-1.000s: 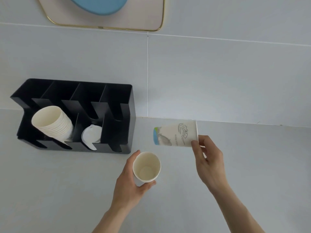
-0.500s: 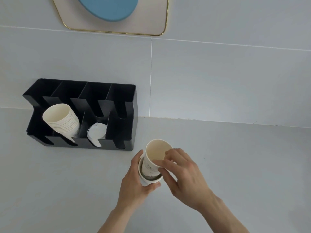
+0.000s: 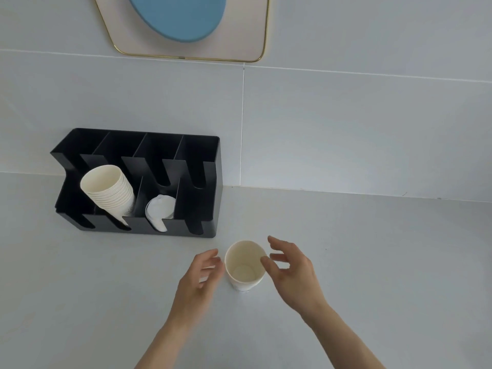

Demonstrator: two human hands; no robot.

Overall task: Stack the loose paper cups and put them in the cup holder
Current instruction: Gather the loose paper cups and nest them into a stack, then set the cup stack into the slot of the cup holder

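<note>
Head view, counter (image 3: pixel 372 262): grey, backed by a tiled wall; nothing lies between cup and holder.
Holder (image 3: pixel 213 182): black, four slots, against the wall; second slot holds a cup stack (image 3: pixel 111 190) on its side, third holds lids (image 3: pixel 159 211).
Left hand (image 3: pixel 198 280): spread, empty, just beside the cup.
Right hand (image 3: pixel 292 270): spread, empty; thumb at the rim, contact unclear.
Cup (image 3: pixel 245 265): upright on the counter between both hands, near the holder.
</note>
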